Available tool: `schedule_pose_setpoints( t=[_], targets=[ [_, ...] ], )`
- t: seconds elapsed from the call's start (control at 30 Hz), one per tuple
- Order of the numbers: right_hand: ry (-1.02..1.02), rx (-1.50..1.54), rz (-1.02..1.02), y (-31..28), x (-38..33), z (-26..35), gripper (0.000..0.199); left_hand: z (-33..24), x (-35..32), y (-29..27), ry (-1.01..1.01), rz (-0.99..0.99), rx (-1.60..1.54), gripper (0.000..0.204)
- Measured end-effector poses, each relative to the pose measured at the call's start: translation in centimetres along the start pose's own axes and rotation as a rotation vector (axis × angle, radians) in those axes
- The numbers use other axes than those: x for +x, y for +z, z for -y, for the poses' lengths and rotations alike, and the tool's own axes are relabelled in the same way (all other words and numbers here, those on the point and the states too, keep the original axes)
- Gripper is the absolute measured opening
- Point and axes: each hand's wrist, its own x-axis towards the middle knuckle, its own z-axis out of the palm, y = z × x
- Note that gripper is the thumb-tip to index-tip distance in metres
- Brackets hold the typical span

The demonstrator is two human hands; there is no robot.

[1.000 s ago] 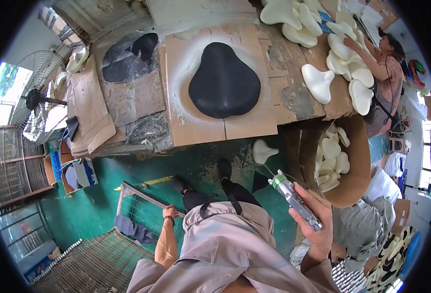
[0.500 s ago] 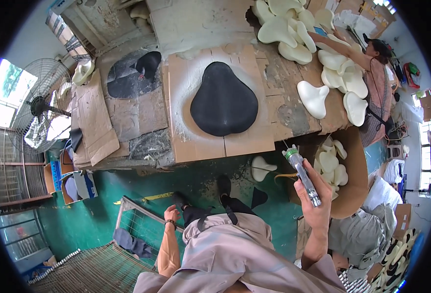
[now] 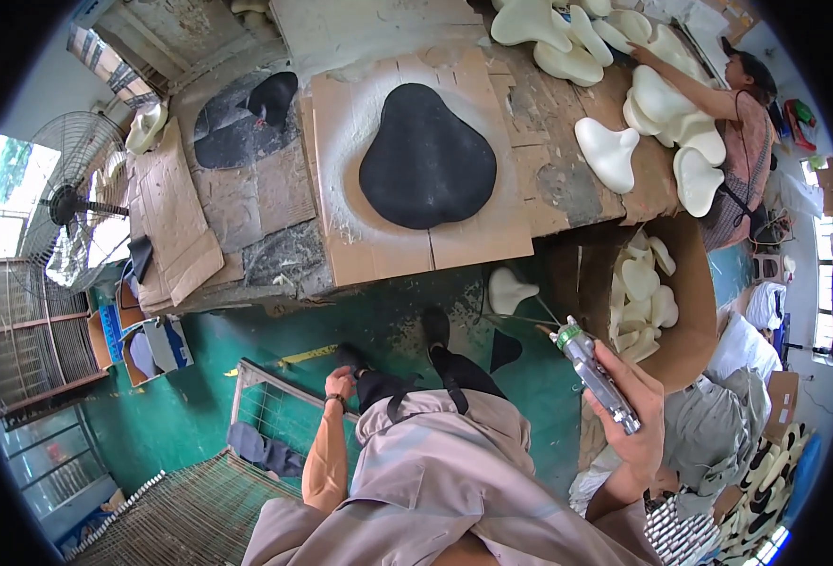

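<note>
My right hand (image 3: 635,406) is closed round a metal spray gun (image 3: 594,366) with a green ring, held low off the table's front edge. The gun's nozzle points up and left, away from me. Beside my left thigh hangs my left hand (image 3: 339,383), loosely curled and holding nothing, its fingers partly hidden. On the table ahead, a black saddle-shaped seat pad (image 3: 428,160) lies flat on a cardboard sheet (image 3: 379,259). Pale overspray rings the pad. A single cream foam saddle piece (image 3: 607,154) lies to the right of the sheet.
A carton (image 3: 685,330) of cream foam pieces stands below the table's right edge. A co-worker (image 3: 742,123) reaches into the foam heap (image 3: 666,94). At the left are a fan (image 3: 66,203) and a wire rack (image 3: 185,509). A black piece (image 3: 271,98) lies farther back.
The spray gun and my right hand have moved lower and slightly right, away from the table. The view has shifted, so the table sits higher. The co-worker's arm has moved.
</note>
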Motion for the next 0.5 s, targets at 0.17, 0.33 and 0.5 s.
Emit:
schedule_pose_setpoints(
  t=[0.17, 0.33, 0.5],
  targets=[
    [0.023, 0.081, -0.236, 0.8, -0.9, 0.9, 0.060, -8.1, -1.3, 3.1, 0.330, 0.034, -0.074, 0.043],
    [0.065, 0.055, 0.062, -1.5, -2.7, 0.1, 0.054, -20.2, -1.0, 6.7, 0.793, -0.033, -0.152, 0.031],
    [0.126, 0.001, -0.278, 0.7, -3.2, -0.8, 0.057, -34.5, -1.6, 11.8, 1.072, -0.339, 0.078, 0.032]
  ],
)
